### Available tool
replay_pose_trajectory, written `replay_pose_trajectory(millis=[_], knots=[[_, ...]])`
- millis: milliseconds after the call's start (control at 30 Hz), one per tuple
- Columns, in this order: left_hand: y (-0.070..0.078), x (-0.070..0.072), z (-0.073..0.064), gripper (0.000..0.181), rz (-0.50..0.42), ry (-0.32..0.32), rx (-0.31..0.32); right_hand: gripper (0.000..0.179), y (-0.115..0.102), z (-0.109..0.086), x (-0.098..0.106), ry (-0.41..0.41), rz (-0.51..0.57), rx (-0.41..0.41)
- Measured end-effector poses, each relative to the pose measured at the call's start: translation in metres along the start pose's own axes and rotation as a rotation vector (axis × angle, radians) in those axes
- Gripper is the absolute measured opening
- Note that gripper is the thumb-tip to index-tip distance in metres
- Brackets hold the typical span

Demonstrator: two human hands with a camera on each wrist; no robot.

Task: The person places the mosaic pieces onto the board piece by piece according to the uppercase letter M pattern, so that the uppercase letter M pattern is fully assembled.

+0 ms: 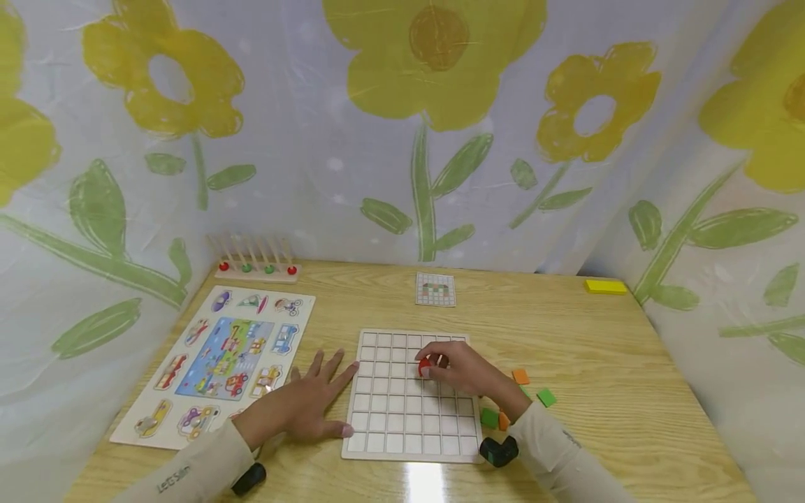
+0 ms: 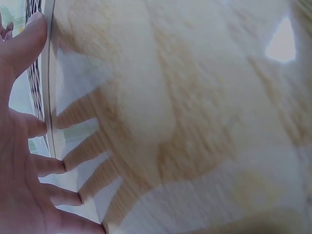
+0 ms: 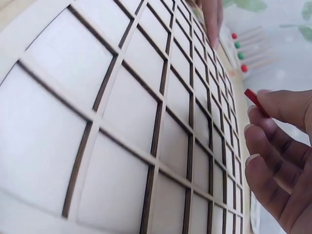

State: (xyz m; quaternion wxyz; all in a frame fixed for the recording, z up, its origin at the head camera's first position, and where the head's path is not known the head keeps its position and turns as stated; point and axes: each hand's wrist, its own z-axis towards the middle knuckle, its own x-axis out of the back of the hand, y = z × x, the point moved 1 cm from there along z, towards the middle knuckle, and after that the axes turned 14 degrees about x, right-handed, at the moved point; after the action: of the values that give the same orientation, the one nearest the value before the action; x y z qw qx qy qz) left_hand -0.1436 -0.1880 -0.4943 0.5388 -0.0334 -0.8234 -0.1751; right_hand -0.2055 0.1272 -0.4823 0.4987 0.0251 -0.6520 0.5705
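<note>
Between thumb and fingers, my right hand (image 1: 458, 366) pinches a small red tile (image 1: 424, 366), held over the upper right part of a white grid board (image 1: 388, 422). The right wrist view shows the red tile (image 3: 255, 101) edge-on, raised above the board's cells. My left hand (image 1: 314, 402) lies spread at the board's left edge, thumb and index fingertip at the rim. In the left wrist view the fingers of the left hand (image 2: 24, 161) are straight and spread, their reflection showing in the glossy tabletop.
Orange and green tiles (image 1: 546, 397) lie right of the board, some under the right forearm. A pattern card (image 1: 435, 289) lies behind the board. At left are a vehicle puzzle (image 1: 157, 405) and a peg stand with beads (image 1: 258, 273). A yellow block (image 1: 605, 287) sits far right.
</note>
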Motion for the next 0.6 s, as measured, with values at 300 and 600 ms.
replay_pose_trajectory(millis=[300,600], knots=[[0.001,0.0,0.0,0.107,-0.013,-0.012,0.007,0.02,-0.002,0.009,-0.008,0.023,0.029,-0.004],[0.001,0.001,0.0,0.108,-0.008,-0.022,0.017,0.024,-0.005,0.017,-0.014,0.052,0.035,-0.039]])
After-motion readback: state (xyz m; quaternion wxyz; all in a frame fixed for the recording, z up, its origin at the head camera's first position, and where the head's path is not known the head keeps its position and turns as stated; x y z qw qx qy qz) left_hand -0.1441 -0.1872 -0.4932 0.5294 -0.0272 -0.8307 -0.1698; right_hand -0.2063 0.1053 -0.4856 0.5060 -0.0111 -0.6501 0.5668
